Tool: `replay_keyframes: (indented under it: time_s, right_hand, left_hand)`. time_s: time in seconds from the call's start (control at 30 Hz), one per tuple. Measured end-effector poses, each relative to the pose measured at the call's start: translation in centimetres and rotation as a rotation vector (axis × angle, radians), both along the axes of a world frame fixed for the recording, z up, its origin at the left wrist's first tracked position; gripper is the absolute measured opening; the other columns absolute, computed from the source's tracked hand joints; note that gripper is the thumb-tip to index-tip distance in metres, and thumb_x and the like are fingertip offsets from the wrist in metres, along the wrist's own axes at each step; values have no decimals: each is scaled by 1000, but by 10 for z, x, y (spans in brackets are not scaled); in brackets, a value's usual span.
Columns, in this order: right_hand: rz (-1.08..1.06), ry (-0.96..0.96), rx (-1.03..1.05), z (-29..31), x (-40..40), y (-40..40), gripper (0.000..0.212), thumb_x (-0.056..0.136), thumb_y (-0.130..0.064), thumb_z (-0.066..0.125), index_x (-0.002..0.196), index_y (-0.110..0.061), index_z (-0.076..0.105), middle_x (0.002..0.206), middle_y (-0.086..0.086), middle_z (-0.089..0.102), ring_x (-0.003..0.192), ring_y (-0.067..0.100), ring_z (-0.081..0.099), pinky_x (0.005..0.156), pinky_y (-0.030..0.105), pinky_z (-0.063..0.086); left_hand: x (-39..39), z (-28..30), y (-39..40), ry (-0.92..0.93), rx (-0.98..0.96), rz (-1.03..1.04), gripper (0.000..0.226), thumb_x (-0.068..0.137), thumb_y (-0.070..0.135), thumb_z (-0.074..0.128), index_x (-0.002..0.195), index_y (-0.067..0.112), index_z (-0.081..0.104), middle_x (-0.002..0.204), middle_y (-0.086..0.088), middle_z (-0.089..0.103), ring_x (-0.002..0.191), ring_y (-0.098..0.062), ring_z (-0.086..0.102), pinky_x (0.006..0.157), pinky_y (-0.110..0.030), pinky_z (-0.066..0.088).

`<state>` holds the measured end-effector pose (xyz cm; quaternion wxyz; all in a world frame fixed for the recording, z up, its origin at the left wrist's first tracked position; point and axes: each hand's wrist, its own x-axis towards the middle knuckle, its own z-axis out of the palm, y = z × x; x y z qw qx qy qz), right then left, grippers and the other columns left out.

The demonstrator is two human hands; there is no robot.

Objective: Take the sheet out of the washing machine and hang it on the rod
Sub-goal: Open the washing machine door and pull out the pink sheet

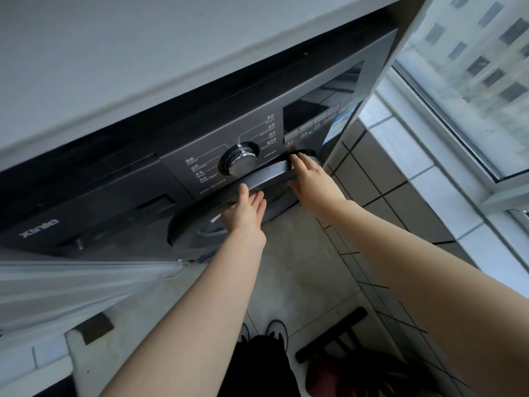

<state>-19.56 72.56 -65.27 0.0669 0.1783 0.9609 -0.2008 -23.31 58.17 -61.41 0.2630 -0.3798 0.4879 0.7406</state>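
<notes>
Dark-grey washing machine door [229,222] is gripped at its right rim by the right hand [310,179], nearer its handle, while the flat, straight-fingered left hand [244,214] is pressed against its front

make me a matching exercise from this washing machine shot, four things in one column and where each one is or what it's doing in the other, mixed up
Things:
1. left hand
2. right hand
3. program dial
4. door

Places or states:
A. silver knob in the middle of the control panel, nothing touching it
B. fingers straight, laid flat on the door's upper rim
C. round and dark, below the control panel
D. fingers reaching over the door's top right edge, by the dark gap there

Pairs: 1-B, 2-D, 3-A, 4-C
</notes>
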Motion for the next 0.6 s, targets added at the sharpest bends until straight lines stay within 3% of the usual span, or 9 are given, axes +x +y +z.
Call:
replay_keyframes:
  time_s: [0.2,0.4,0.53,0.6]
  right_hand:
    - [-7,-7,24,7,3,2,47,100,-22,40,145,-12,32,144,13,41,120,38,50,90,47,47]
    - [18,-81,113,14,42,-5,44,100,-29,41,141,-12,37,121,14,55,104,39,54,76,42,45]
    - [-11,-106,121,15,86,-21,42,98,-35,45,135,-14,43,113,12,59,96,38,53,75,40,43]
    - [-13,-94,100,16,108,-31,40,97,-36,47,132,-15,47,112,9,62,94,37,52,77,40,44]
  left_hand:
    - [7,3,0,-3,-33,10,35,97,21,54,76,-6,51,106,-25,65,97,-27,69,87,-34,56]
    - [31,3,-7,-13,-85,-43,36,97,19,54,73,-7,50,99,-25,65,92,-29,69,80,-32,56]
    - [58,-1,-25,-5,-90,-87,32,94,17,58,91,-14,55,105,-27,66,88,-31,70,60,-27,58]
    - [72,-3,-36,7,-119,-122,31,93,17,60,97,-14,57,104,-27,66,85,-30,70,60,-27,59]
